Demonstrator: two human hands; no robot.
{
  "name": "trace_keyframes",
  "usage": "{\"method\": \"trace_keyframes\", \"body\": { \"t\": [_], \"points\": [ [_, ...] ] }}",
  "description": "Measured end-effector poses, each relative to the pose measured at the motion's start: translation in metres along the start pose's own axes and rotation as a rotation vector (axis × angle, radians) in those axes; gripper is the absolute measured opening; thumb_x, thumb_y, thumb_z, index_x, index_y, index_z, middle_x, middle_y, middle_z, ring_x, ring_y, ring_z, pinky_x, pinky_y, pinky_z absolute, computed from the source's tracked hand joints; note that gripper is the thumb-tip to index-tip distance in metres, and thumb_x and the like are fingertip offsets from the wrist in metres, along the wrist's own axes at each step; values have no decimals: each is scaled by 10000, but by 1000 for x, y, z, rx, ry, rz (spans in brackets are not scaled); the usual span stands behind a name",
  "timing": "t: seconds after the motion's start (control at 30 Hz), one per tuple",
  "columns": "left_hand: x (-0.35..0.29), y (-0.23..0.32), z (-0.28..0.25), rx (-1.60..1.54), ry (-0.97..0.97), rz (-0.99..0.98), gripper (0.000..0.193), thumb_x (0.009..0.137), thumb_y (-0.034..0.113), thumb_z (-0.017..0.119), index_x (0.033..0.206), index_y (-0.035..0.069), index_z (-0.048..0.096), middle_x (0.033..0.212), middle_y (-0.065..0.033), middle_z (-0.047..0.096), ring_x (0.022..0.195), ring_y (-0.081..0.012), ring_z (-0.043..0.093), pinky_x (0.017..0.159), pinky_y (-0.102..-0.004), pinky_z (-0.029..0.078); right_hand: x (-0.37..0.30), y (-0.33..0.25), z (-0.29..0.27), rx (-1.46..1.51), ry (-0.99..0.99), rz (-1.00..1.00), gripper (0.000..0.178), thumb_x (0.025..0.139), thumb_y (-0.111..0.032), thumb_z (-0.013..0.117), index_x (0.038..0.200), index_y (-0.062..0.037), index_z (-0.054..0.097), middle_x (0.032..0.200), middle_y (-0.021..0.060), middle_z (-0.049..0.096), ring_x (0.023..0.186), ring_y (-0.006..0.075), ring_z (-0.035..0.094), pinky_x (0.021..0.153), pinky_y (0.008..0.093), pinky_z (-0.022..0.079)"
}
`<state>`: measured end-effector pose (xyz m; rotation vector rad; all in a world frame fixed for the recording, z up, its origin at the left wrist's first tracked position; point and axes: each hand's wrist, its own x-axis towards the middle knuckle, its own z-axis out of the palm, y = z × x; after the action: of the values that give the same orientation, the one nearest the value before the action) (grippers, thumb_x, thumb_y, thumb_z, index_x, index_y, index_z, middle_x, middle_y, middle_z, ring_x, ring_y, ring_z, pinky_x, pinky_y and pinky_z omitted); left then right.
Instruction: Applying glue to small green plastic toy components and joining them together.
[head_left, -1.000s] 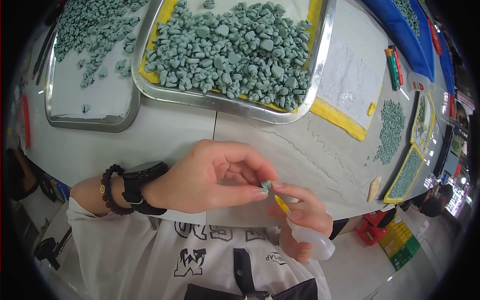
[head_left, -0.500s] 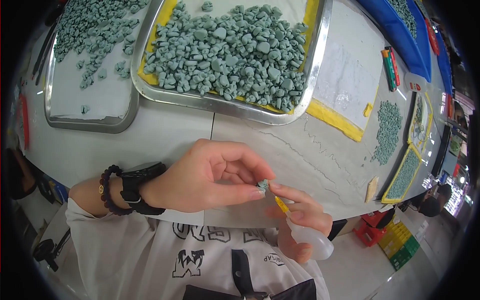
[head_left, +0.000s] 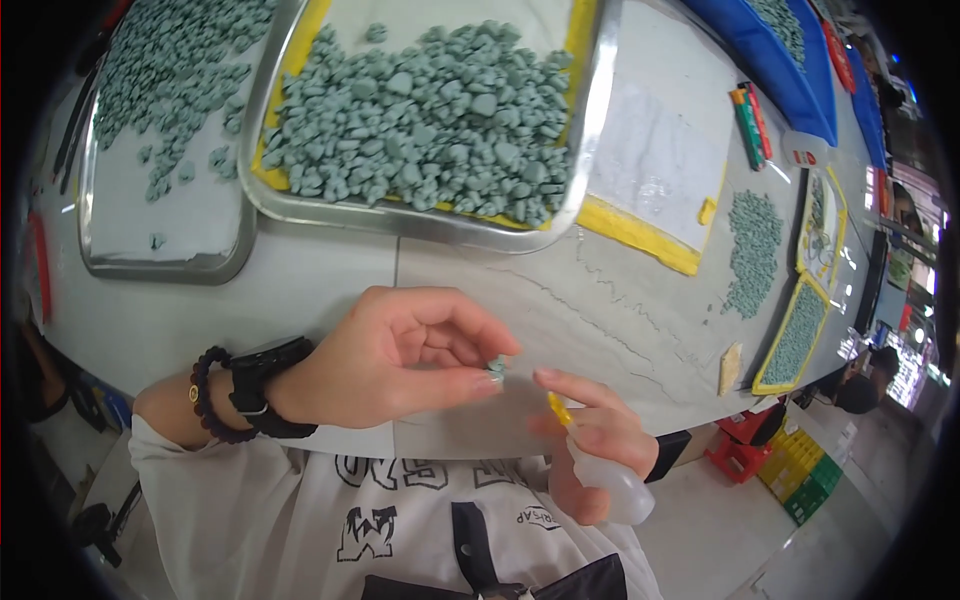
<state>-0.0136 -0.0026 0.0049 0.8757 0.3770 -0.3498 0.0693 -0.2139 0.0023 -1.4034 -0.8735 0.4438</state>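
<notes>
The left hand is pinching a small grey-green molded piece between the tips of its thumb and forefinger, the other fingers curling loosely behind. The piece is sitting above the tabletop, near the edge closest to the person. The right hand is gripping a translucent squeeze bottle with a yellow nozzle, its forefinger extending free of the bottle.

The bottle's long axis is running slantwise, the body lying low and to the right, the nozzle pointing up and leftward. From the nozzle tip, the piece is lying to the left and slightly farther from the person, with a short gap separating them; the right forefinger's tip is also hovering just beside the piece, apart from it. Beyond both hands, a metal tray is holding a heap of similar pieces.
</notes>
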Motion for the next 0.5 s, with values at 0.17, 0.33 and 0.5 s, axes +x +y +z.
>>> {"method": "trace_keyframes", "body": {
  "t": [0.17, 0.33, 0.5],
  "points": [
    [-2, -2, -1, 22, 16, 3, 276, 789, -127, 590, 1050, -49, 549, 1010, -104, 597, 943, -150, 606, 854, -295, 520, 31, 8, -41, -608, -39, -197, 385, 748, -243, 732, 1001, -24, 541, 861, 178, 640, 887, 382, 633, 703, 384, 535],
    [1, -1, 1, 55, 8, 18, 267, 789, -125, 580, 1042, -46, 544, 1003, -105, 590, 936, -147, 601, 847, -298, 523, 44, 14, -59, -745, -29, -205, 450, 625, -161, 802, 1000, -29, 592, 824, 129, 654, 786, 318, 639, 678, 351, 517],
    [1, 2, 2, 67, 42, 2, 270, 791, -118, 575, 1048, -48, 535, 1006, -105, 586, 919, -134, 593, 844, -297, 524, 56, 22, -74, -807, -102, -290, 422, 727, -227, 761, 1045, -37, 560, 829, 135, 652, 729, 265, 608, 602, 315, 497]
  ]
}}
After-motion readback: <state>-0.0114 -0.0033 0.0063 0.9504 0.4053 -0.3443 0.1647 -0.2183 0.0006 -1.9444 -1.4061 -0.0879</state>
